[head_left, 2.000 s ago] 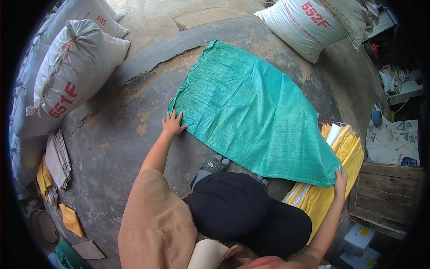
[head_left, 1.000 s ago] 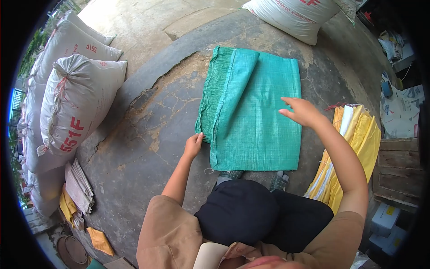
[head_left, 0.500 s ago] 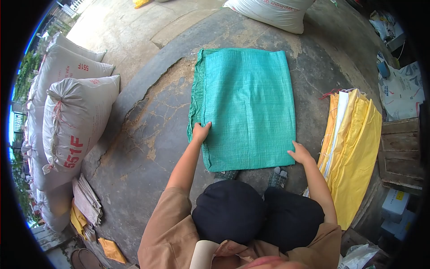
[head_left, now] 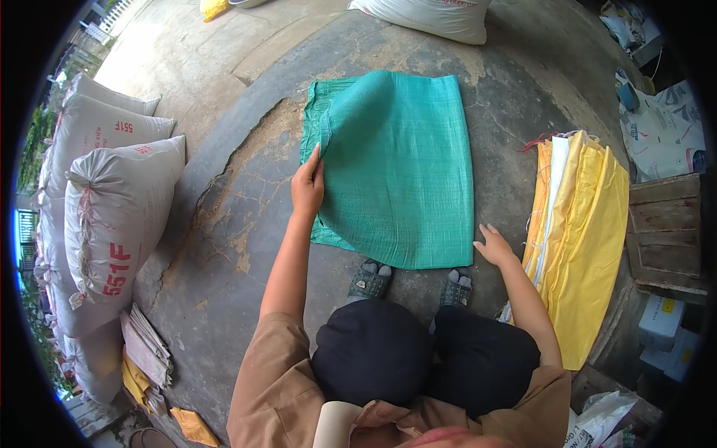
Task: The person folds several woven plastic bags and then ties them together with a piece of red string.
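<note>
A green woven sack (head_left: 407,164) lies on the dark concrete floor in front of my feet. Its left edge is lifted and curved up, with another green layer showing beneath it. My left hand (head_left: 308,183) pinches that raised edge, thumb and fingers pressed together. Close to the sack's lower right corner, my right hand (head_left: 494,245) is spread, fingers apart, and holds nothing.
Stuffed white sacks (head_left: 123,216) stand piled at the left. Folded yellow sacks (head_left: 590,239) lie at the right, beside a wooden panel (head_left: 663,231). Another full white sack (head_left: 437,16) is at the top. Flat sacks (head_left: 147,347) lie at the lower left.
My left hand has moved up along the sack's left edge and raised it, so the sack's lower left part curves. My right hand has come slightly away from the right edge.
</note>
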### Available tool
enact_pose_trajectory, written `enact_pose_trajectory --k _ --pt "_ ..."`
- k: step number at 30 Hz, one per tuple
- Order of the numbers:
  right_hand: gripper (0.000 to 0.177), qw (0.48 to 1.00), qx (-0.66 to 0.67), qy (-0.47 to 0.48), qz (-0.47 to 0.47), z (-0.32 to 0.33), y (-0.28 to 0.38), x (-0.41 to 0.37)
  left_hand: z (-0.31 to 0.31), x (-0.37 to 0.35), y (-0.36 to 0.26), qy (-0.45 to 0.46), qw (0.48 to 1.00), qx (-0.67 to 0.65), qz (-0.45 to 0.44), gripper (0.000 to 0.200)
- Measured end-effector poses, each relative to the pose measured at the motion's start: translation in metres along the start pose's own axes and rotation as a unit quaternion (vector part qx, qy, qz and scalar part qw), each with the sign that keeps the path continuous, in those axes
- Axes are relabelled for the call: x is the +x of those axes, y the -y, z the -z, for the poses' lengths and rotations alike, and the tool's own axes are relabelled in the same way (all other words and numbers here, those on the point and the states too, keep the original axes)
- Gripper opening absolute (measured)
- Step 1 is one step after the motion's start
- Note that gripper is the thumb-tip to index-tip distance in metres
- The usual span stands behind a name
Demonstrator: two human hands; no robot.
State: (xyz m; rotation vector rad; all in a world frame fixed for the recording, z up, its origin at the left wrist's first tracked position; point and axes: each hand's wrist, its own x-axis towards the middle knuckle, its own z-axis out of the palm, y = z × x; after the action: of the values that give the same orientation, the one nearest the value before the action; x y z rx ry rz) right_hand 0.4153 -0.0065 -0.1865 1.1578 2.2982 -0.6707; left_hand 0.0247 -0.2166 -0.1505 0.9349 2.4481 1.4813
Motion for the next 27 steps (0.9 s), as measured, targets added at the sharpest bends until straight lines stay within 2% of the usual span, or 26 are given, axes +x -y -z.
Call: enact_pose_trajectory --k 1,2,4,5,6,7,9,10,12,13,17,19,22,24,25,27 --pt "0.06 1.0 0.001 0.0 0.0 0.0 0.0 0.001 0.006 0.0 0.009 -0.001 0.998 0.059 -0.004 0.034" --pt "0.06 1.0 0.002 -0.003 0.002 -0.001 0.0 0.001 0.009 -0.002 0.024 -0.001 0.998 0.06 -0.005 0.034" --pt "0.06 1.0 0.004 -0.005 0.003 -0.002 0.0 0.0 0.007 -0.012 0.072 -0.043 0.985 0.17 -0.005 0.033" --pt "0.06 1.0 0.003 -0.006 0.003 -0.002 0.0 -0.002 0.01 -0.018 0.099 0.026 0.989 0.099 0.103 0.034" --pt "0.06 1.0 0.002 -0.007 0.004 -0.002 0.0 -0.002 0.012 -0.024 0.117 0.094 0.973 0.027 0.208 0.035" --pt "0.06 1.0 0.004 -0.008 0.004 -0.003 -0.003 -0.001 0.012 -0.031 0.12 0.095 0.973 0.027 0.206 0.035" --pt "0.06 1.0 -0.002 -0.008 0.009 -0.005 -0.004 -0.001 0.013 -0.04 0.119 0.106 0.932 -0.12 0.326 0.041" --pt "0.06 1.0 0.0 -0.006 0.007 -0.005 -0.003 -0.003 0.012 -0.041 0.117 0.109 0.931 -0.118 0.327 0.041" --pt "0.06 1.0 -0.003 0.004 -0.002 -0.003 -0.003 -0.005 0.007 -0.041 0.11 0.118 0.932 -0.062 0.336 0.06" --pt "0.06 1.0 -0.005 0.005 -0.001 -0.003 -0.003 -0.005 0.004 -0.037 0.105 0.095 0.93 -0.031 0.355 0.067" --pt "0.061 1.0 -0.001 0.004 0.001 -0.002 0.001 -0.007 -0.004 -0.009 0.118 0.084 0.915 -0.127 0.373 0.063" --pt "0.061 1.0 -0.002 0.007 0.001 -0.001 0.003 -0.009 -0.003 0.014 0.105 0.166 0.89 -0.218 0.365 0.054" --pt "0.061 1.0 -0.01 0.009 0.006 -0.002 0.002 -0.007 -0.012 0.053 0.085 0.178 0.907 -0.145 0.353 0.049" --pt "0.061 1.0 -0.009 0.013 0.011 -0.006 -0.004 -0.003 -0.009 0.072 0.042 0.158 0.952 -0.119 0.234 0.039" --pt "0.061 1.0 -0.009 0.014 0.01 -0.006 -0.006 -0.002 -0.008 0.083 0.032 0.16 0.951 -0.12 0.234 0.039" --pt "0.062 1.0 -0.001 0.008 0.013 -0.006 -0.009 0.0 -0.008 0.1 0.019 0.112 0.991 -0.075 0.004 0.037"
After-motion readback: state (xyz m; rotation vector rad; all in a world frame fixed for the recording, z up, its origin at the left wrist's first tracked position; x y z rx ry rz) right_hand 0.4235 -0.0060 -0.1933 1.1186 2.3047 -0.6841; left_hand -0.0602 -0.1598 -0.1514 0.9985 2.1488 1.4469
